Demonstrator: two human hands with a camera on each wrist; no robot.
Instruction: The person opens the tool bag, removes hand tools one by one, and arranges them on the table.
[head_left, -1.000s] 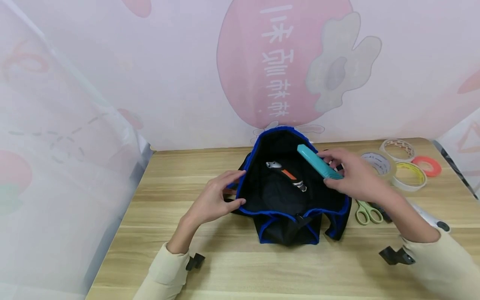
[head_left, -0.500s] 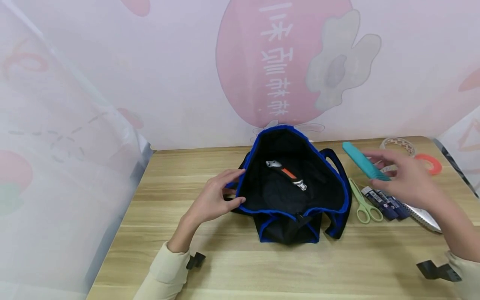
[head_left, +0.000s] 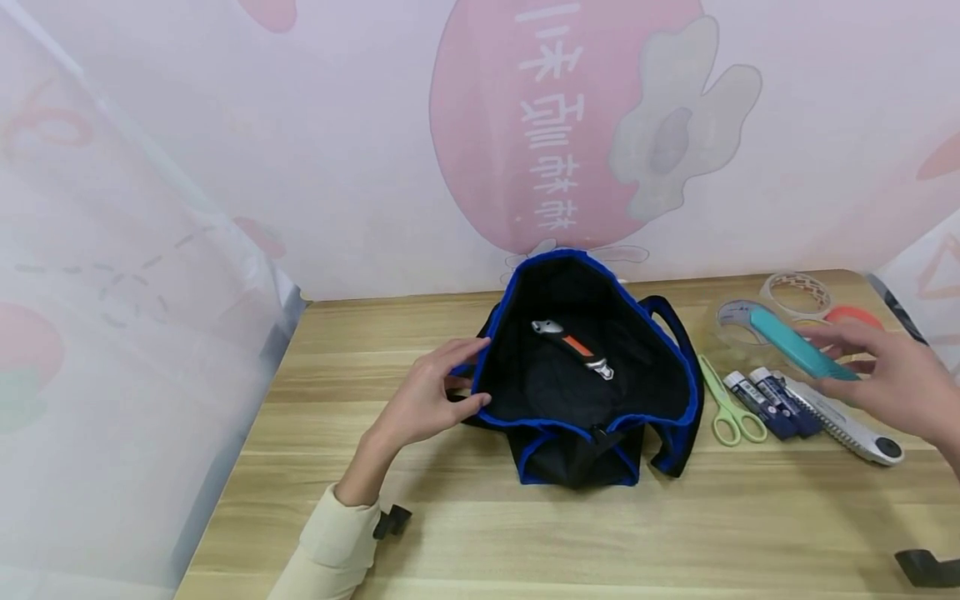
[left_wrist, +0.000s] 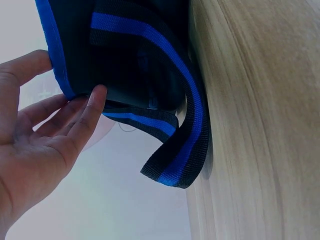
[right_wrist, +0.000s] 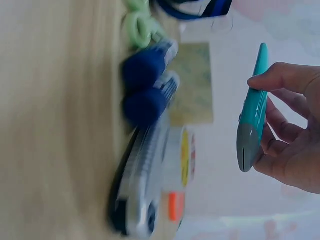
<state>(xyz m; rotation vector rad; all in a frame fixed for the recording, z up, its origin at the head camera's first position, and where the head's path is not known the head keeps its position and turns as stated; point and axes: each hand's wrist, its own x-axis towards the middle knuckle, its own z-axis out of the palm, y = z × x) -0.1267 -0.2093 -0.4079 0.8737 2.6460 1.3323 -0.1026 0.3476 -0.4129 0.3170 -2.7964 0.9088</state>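
A black bag (head_left: 558, 392) with blue edging stands on the table, its mouth spread towards me. My left hand (head_left: 427, 396) holds the bag's left rim, thumb towards the front; the left wrist view shows fingers at the blue edge (left_wrist: 59, 65) and a striped strap (left_wrist: 187, 100) hanging below. Inside the bag lies a utility knife (head_left: 576, 346) with an orange and black handle. To the right, above the table, my right hand (head_left: 888, 375) holds a teal utility knife (head_left: 795, 342) between thumb and fingers. Its grey slotted end (right_wrist: 247, 147) shows in the right wrist view.
Right of the bag lie green scissors (head_left: 727, 408), two navy glue sticks (head_left: 783, 400) and a silver-grey ribbed tool (head_left: 851, 429). Behind them are several tape rolls, including a clear one (head_left: 797, 293) and a red one (head_left: 855, 315). A printed curtain (head_left: 360, 150) hangs behind the table.
My right hand has carried the teal utility knife from over the bag's mouth out to the right, above the tape rolls. The left hand and the bag have stayed in place.
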